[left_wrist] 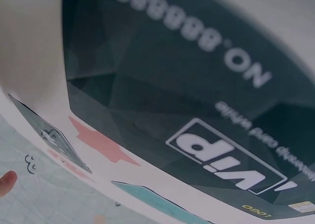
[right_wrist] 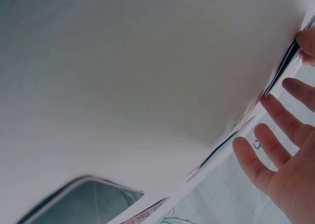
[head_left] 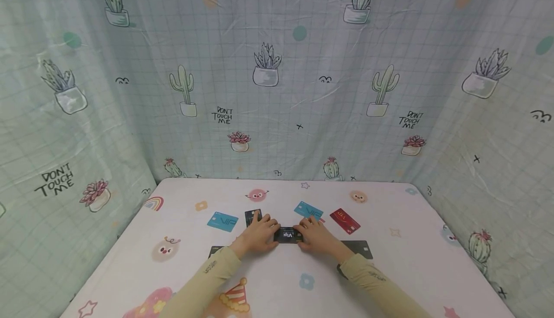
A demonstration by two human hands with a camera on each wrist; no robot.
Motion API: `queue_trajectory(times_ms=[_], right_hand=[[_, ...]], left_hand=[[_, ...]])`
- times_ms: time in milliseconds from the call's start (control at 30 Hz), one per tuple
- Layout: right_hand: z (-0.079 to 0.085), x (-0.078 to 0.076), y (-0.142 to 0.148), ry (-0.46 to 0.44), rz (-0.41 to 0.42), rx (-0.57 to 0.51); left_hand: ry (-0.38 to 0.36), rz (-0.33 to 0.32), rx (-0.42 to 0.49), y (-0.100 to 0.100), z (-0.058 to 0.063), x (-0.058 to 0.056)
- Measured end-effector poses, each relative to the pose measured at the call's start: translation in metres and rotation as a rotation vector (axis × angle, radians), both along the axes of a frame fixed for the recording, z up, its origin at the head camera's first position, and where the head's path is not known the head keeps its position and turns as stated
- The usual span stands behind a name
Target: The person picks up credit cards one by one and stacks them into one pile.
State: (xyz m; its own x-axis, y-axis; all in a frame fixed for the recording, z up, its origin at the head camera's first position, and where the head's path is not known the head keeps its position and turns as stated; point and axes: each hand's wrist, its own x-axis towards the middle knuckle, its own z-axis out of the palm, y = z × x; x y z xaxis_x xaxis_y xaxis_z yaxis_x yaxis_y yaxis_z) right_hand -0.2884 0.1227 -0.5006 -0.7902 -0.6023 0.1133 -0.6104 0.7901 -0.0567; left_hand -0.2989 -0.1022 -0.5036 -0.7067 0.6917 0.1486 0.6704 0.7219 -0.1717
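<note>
Black card (head_left: 285,235), mid-counter (head_left: 402,207), and both hands are on it: left hand (head_left: 258,236) fingers gripping one end, right hand (head_left: 318,236) fingers pinching the other! Around them, a second card (head_left: 250,217) partly behind the left fingers, blue cards (head_left: 222,222) either side, red card (head_left: 345,221) rightward, dark cards (head_left: 362,248) half-hidden by the sleeves (head_left: 363,270).

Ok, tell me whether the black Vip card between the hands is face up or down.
Face up: the black Vip card shows its white lettering in the head view, between left hand and right hand.
</note>
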Motion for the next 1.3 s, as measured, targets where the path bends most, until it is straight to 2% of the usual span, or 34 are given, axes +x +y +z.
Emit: queue_trajectory(times_ms=[733,1033,1300], right_hand=[[0.0025,0.0018,0.0015,-0.049,-0.017,-0.036],[-0.0017,-0.0021,0.0055,-0.012,-0.001,-0.039],[-0.0011,0.0008,0.0075,0.029,0.006,-0.069]], left_hand=[[-0.014,0.015,-0.002,0.0004,-0.0012,-0.0004],[0.031,0.017,-0.033,0.0,-0.0017,-0.0003],[0.013,0.009,0.009,-0.009,0.0057,0.0038]])
